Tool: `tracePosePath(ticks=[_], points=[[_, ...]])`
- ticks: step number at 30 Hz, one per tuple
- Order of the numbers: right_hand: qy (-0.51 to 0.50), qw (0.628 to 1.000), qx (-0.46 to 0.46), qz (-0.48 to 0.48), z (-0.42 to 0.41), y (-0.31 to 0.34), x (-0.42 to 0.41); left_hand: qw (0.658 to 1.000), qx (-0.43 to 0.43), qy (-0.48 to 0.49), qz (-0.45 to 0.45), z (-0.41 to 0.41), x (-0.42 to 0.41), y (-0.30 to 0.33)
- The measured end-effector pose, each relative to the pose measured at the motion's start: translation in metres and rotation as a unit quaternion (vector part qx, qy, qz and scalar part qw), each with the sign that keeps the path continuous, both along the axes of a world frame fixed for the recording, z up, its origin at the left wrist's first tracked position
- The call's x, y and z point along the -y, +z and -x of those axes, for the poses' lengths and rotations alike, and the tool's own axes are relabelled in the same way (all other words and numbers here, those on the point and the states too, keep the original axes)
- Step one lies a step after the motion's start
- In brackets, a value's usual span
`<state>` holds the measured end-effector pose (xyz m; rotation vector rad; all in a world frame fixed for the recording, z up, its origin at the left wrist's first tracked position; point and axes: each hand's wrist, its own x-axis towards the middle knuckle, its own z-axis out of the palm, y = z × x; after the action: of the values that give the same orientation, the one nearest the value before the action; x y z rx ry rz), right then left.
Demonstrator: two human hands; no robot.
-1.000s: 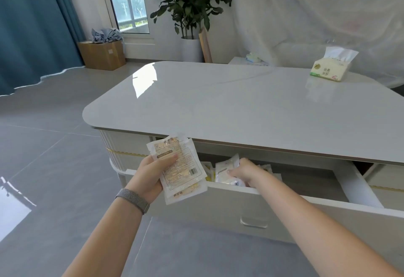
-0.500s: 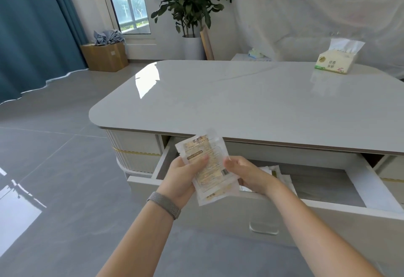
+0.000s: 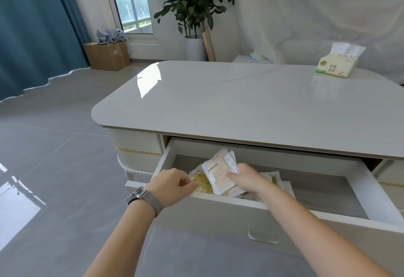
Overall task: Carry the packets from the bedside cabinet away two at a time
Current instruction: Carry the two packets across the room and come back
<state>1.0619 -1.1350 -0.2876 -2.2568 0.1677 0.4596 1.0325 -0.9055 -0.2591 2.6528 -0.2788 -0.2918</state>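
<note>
While the table (image 3: 251, 110) is showing its drawer (image 3: 271, 205) pulled out toward the camera, the right hand (image 3: 247, 179) is pinching a clear packet (image 3: 220, 172) above it, long axis tilted, top pointing up and away. The left hand (image 3: 172, 186), grip pressed together, is nipping a yellow packet (image 3: 202, 182) lying at the drawer's front-left corner.

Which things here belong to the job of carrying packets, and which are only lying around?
Belong to the job:
- clear packet, in the grip of the right hand
- yellow packet, at the left hand
- other packets in the open drawer

Only lying around:
- tissue pack on the cabinet top
- potted plant
- cardboard box
</note>
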Motion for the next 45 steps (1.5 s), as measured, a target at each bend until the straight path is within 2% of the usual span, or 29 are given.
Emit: tracePosePath(ticks=[3,7,9,11,12,14,16,17,19,21,23,25,29,33,36,39,41,43,45], points=[[0.033,0.996,-0.041,0.067,-0.001,-0.008,-0.001,1.0,0.0,-0.017,0.011,0.001,-0.003,0.0],[-0.033,0.996,-0.08,-0.005,0.002,-0.008,0.0,0.999,0.026,-0.024,0.036,0.008,-0.002,0.002],[-0.043,0.999,-0.008,0.028,0.01,-0.001,0.005,0.997,0.04,-0.033,0.05,0.013,-0.003,0.002],[-0.05,0.985,0.149,0.076,0.03,0.007,0.014,0.997,0.046,-0.039,0.042,0.017,-0.004,-0.001],[-0.054,0.967,0.241,0.064,0.046,0.013,0.018,0.997,0.052,-0.042,0.029,0.018,-0.004,-0.003],[-0.046,0.906,0.418,0.04,0.084,0.017,0.025,0.996,0.07,-0.051,0.009,0.018,-0.005,-0.008],[-0.039,0.827,0.551,0.107,0.121,-0.006,0.036,0.993,0.101,-0.058,0.0,0.019,-0.006,-0.013],[-0.047,0.786,0.593,0.168,0.137,-0.024,0.046,0.99,0.126,-0.065,-0.006,0.019,-0.008,-0.017],[-0.101,0.725,0.612,0.299,0.156,-0.063,0.074,0.977,0.194,-0.082,-0.021,0.018,-0.01,-0.025],[-0.159,0.7,0.59,0.368,0.158,-0.082,0.101,0.948,0.303,-0.094,-0.033,0.017,-0.009,-0.038],[-0.186,0.721,0.556,0.369,0.149,-0.083,0.111,0.907,0.41,-0.091,-0.028,0.02,0.004,-0.058],[-0.197,0.763,0.516,0.336,0.138,-0.083,0.109,0.885,0.462,-0.059,-0.017,0.027,0.025,-0.083],[-0.188,0.786,0.464,0.362,0.121,-0.093,0.107,0.906,0.421,-0.019,-0.03,0.031,0.051,-0.125],[-0.153,0.829,0.373,0.388,0.115,-0.102,0.109,0.935,0.353,0.018,-0.025,0.019,0.069,-0.12],[-0.105,0.851,0.344,0.384,0.11,-0.122,0.107,0.933,0.356,0.049,-0.024,0.01,0.08,-0.115],[-0.094,0.857,0.318,0.395,0.099,-0.125,0.112,0.927,0.368,0.041,-0.058,-0.003,0.083,-0.114],[-0.105,0.866,0.282,0.399,0.088,-0.116,0.115,0.934,0.343,0.035,-0.097,-0.01,0.083,-0.113],[-0.105,0.879,0.241,0.397,0.077,-0.105,0.117,0.94,0.305,0.038,-0.149,-0.018,0.085,-0.114],[-0.087,0.876,0.229,0.414,0.067,-0.098,0.12,0.953,0.221,0.038,-0.203,-0.02,0.088,-0.114]])
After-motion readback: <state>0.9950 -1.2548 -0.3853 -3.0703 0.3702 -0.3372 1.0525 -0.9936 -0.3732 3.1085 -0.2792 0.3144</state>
